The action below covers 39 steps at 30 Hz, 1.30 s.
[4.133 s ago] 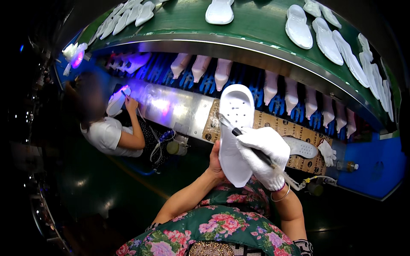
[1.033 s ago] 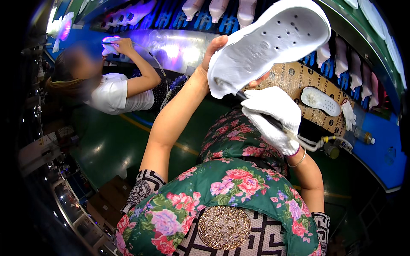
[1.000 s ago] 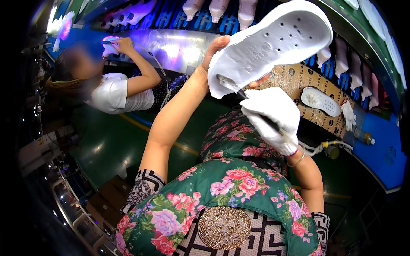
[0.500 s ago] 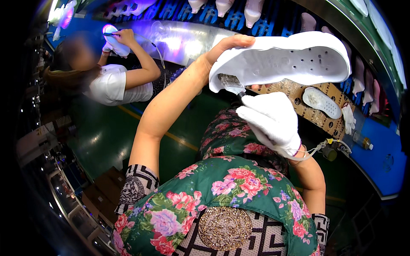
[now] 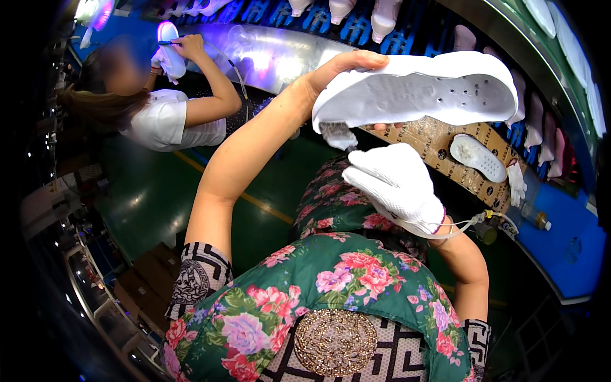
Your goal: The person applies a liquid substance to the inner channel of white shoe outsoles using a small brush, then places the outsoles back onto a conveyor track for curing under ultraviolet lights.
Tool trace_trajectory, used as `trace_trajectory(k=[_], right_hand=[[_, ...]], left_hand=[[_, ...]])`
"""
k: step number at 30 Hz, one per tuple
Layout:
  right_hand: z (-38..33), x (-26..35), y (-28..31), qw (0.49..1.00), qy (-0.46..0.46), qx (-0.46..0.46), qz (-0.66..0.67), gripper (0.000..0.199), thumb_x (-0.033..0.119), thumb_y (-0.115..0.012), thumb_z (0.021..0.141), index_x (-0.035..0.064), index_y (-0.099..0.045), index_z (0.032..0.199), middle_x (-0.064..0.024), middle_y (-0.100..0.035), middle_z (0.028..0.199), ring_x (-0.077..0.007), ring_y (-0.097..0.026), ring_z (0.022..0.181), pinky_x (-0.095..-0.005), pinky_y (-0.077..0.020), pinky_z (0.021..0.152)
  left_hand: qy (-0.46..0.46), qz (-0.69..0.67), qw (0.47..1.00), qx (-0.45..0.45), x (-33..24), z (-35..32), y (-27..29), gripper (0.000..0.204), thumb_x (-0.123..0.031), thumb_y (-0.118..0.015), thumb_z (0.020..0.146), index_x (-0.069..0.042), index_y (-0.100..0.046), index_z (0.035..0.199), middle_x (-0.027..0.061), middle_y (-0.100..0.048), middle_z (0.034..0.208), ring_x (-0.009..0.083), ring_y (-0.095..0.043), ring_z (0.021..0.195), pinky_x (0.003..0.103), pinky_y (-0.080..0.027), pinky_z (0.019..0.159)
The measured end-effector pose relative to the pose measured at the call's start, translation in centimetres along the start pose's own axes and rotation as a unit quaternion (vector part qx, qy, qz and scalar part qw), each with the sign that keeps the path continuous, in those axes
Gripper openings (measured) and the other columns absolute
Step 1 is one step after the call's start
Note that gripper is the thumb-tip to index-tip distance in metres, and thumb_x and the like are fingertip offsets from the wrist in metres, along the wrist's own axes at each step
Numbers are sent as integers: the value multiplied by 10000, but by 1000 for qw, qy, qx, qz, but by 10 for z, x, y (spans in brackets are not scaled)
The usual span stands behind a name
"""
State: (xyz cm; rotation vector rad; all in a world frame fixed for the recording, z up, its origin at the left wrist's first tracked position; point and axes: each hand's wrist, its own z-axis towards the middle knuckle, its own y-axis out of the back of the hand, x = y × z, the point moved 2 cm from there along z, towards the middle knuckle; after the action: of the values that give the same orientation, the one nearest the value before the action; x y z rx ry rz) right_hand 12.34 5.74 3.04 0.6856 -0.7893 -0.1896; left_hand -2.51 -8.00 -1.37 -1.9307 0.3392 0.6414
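Note:
My bare left hand (image 5: 340, 66) grips a large white shoe sole (image 5: 407, 95) by its heel end, thumb along the top rim and fingertips showing under the lower rim. The sole's hollow inner side faces me, with several small dark holes toward the toe end. In a white knitted glove, my right hand (image 5: 398, 184) is closed on a flat brush (image 5: 337, 135); the handle is mostly hidden by the fingers. The dark bristles touch or overlap the sole's lower outer edge near the heel. A pale cord runs from a band at my right wrist.
Another sole (image 5: 477, 157) and a loose white glove (image 5: 517, 183) lie on a cardboard sheet (image 5: 417, 141) at the right. A small bottle (image 5: 536, 215) stands beyond them. Pale shoe uppers (image 5: 385, 19) hang along blue racks behind. A co-worker (image 5: 172, 118) brushes another sole at the left.
The brush has moved from the inner heel wall of the sole down to its outer lower edge. My right hand has shifted slightly left. The left hand keeps its grip.

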Motion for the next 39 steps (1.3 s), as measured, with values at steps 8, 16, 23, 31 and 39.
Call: trace_trajectory(k=[8,16,23,31,39], right_hand=[[7,-13,16,969,-137,-169,115,234,23,-801,737,115,-762,949,-77,-746,958,-244,-691,834,-341,-542,758],[1,-14,0,930,-156,-149,298,200,42,-790,782,93,-758,972,-86,-740,932,-202,-698,836,-316,-544,764],[7,-5,-5,947,-145,-107,266,210,40,-783,761,119,-758,954,-61,-742,953,-210,-695,829,-311,-537,726],[13,-10,-7,950,-156,-101,250,189,40,-781,771,88,-756,952,-76,-742,946,-214,-701,850,-321,-545,771],[10,-13,-1,866,-275,-119,400,173,30,-795,778,43,-759,947,-78,-744,943,-172,-705,859,-295,-550,787]], left_hand=[[-124,-176,976,-19,8,-7,-13,1070,-762,-667,689,-38,-424,1439,280,-535,1226,373,-613,913,444,-506,773],[-228,-116,951,171,14,9,10,1164,-958,-482,606,47,-530,1192,185,-551,941,266,-504,719,388,-391,655],[-239,-134,946,171,16,7,11,1185,-952,-476,626,51,-512,1254,194,-561,974,255,-521,756,396,-400,667],[-260,-147,937,180,18,5,16,1121,-913,-492,687,15,-482,1317,195,-568,1036,254,-537,795,397,-420,696],[-242,-223,939,100,26,-4,18,1061,-824,-561,742,-42,-371,1434,245,-524,1090,327,-554,883,442,-483,728]])
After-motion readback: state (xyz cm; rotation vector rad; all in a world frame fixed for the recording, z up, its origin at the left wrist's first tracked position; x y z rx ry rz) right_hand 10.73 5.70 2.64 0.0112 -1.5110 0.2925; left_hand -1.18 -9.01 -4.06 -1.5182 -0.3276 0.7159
